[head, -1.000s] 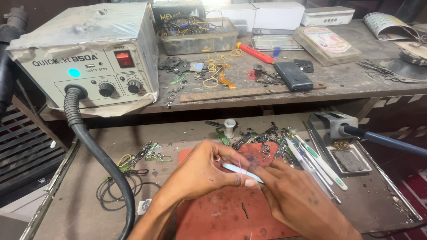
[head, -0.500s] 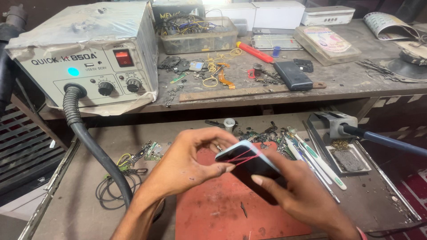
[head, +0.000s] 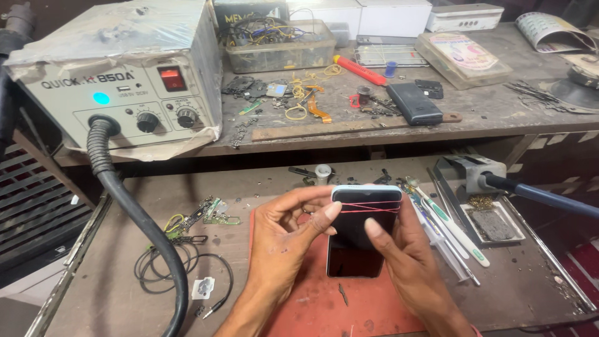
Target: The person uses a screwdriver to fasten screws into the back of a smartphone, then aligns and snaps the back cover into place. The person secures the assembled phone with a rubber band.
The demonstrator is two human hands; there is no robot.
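Observation:
A black smartphone with a pale blue frame is held upright over a red work mat, screen toward me. Thin red rubber bands wrap around its upper end. My left hand grips the phone's left side, the thumb lying on the bands near the top edge. My right hand holds the right side and lower part, its thumb pressed on the dark screen.
A grey hot-air rework station with a thick black hose stands at the upper left. Tweezers and brushes lie right of the mat beside a soldering iron stand. Loose wires, parts and boxes crowd the upper shelf.
The phone was lifted from flat on the mat and turned upright, screen toward me. Both hands rose with it, and the left thumb now rests on the red bands.

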